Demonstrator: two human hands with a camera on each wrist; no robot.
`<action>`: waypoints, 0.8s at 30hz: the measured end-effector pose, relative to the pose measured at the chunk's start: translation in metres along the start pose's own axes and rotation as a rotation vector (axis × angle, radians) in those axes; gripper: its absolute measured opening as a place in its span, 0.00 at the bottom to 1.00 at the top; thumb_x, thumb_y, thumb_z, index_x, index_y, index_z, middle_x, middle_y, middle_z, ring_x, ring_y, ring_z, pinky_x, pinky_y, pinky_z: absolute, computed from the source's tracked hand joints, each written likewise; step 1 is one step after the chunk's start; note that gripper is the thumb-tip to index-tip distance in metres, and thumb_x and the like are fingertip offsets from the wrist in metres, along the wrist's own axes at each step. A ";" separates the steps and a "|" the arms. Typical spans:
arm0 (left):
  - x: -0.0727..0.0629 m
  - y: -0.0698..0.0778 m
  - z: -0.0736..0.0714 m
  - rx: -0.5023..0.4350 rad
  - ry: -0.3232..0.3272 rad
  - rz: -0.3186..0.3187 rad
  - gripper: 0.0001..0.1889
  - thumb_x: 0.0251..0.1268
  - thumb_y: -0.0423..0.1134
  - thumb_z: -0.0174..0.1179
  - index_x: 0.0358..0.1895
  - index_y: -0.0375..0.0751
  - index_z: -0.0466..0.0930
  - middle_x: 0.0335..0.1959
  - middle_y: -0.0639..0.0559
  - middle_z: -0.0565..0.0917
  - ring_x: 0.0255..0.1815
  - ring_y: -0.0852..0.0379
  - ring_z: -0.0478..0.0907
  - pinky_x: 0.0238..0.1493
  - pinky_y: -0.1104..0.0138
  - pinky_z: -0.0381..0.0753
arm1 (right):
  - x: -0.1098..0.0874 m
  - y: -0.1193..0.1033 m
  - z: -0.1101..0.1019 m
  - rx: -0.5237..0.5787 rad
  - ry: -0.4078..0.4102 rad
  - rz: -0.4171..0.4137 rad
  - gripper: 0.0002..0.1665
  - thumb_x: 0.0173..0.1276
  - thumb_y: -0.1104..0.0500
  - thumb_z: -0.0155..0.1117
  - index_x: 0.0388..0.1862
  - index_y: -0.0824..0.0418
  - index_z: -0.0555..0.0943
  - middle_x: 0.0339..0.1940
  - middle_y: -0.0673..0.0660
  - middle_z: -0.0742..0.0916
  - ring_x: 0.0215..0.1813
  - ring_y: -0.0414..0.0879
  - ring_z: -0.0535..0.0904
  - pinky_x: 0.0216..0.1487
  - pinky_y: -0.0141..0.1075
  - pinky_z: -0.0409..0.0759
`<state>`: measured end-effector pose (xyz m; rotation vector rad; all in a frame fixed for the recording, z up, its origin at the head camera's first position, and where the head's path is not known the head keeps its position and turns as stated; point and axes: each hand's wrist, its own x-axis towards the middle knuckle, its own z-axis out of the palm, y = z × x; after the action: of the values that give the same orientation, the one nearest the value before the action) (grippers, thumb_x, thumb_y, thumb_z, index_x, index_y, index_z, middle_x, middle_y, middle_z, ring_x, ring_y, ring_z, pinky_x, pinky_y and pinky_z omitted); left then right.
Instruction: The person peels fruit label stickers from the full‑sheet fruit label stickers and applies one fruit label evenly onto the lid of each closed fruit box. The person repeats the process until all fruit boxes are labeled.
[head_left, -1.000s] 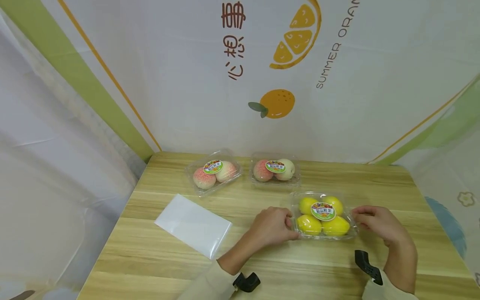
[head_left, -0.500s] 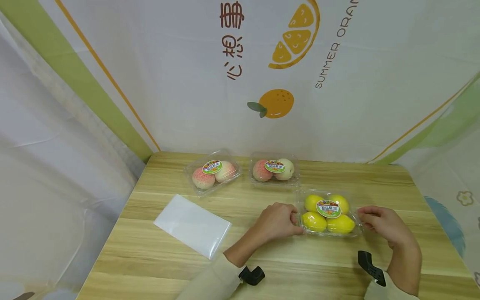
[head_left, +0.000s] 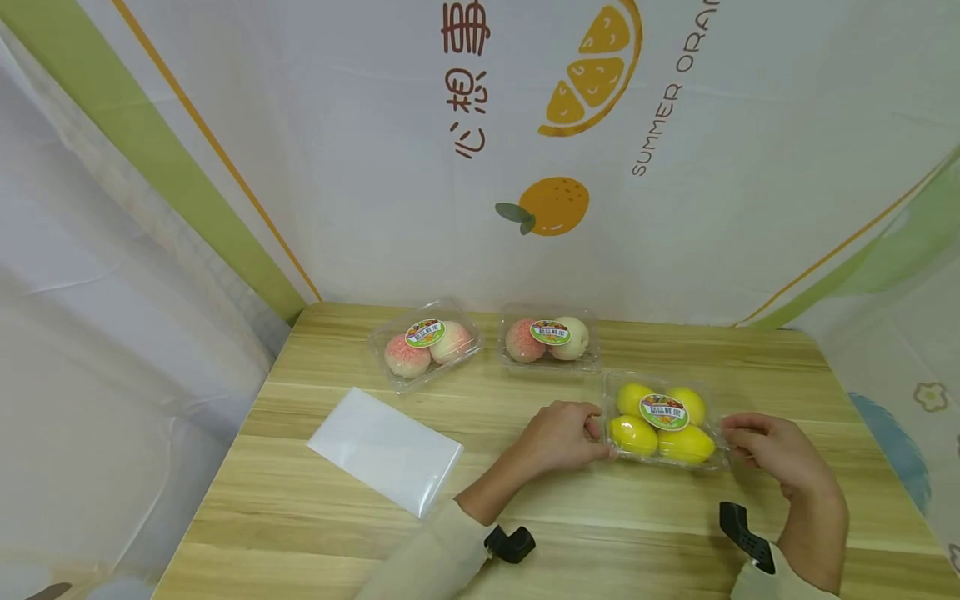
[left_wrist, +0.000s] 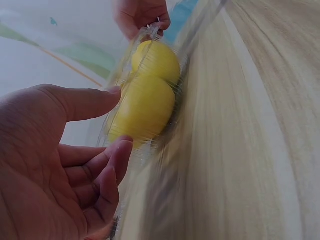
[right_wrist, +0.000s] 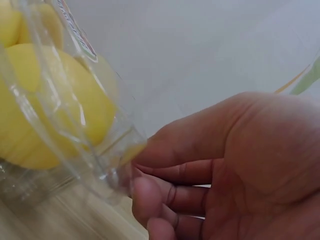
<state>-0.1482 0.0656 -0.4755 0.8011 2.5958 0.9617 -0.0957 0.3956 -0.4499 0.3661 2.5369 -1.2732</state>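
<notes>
A clear plastic box of lemons (head_left: 663, 429) with a round fruit sticker on its lid is at the right of the table, between the two hands. My left hand (head_left: 564, 436) grips its left end; in the left wrist view the thumb lies on the lid's edge and the fingertips at the side. The right hand (head_left: 780, 454) pinches the rim at the right end between thumb and fingers, as the right wrist view shows close up. Yellow lemons (right_wrist: 55, 105) show through the clear wall. Whether the box touches the tabletop is hard to tell.
Two clear boxes of peaches, the left one (head_left: 427, 342) turned askew and the other (head_left: 550, 340) straighter, stand along the back edge. A flat whitish plastic bag (head_left: 386, 450) lies at the left of the wooden table (head_left: 300, 517). A printed curtain (head_left: 375, 167) hangs behind.
Both hands have moved the lemon box to the right and slightly toward the back, and it has turned a little clockwise. The peach boxes and the plastic bag have stayed in place.
</notes>
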 end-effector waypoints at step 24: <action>0.018 -0.010 0.009 -0.215 0.001 -0.060 0.29 0.73 0.53 0.72 0.66 0.34 0.87 0.38 0.58 0.92 0.37 0.67 0.84 0.43 0.70 0.82 | 0.006 0.006 0.001 0.063 0.085 0.035 0.29 0.88 0.58 0.52 0.72 0.83 0.72 0.43 0.49 0.84 0.39 0.44 0.78 0.40 0.38 0.82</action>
<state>-0.1636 0.0742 -0.4897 0.6627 2.4475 1.1974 -0.0993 0.3985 -0.4571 0.4864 2.5522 -1.3550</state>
